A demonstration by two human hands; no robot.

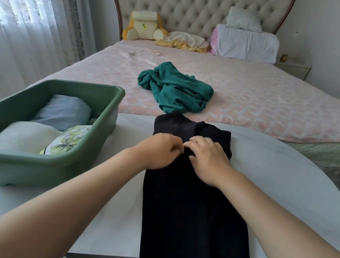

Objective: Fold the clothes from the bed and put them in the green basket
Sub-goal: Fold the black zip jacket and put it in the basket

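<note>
Black garment (194, 210) lies lengthwise on the white table (288, 192), hem overhanging the near edge. Your left hand (158, 151) and right hand (208, 159) curl fingers into its middle, pinching cloth. Risk: an uneven lift slides it floorward. Green basket (25, 164) stands just left.

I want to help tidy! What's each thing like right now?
black garment: flat on the table, partly folded.
teal garment: crumpled on the bed.
green basket: holds folded clothes.
left hand: pinches the black garment.
right hand: pinches the black garment.
</note>
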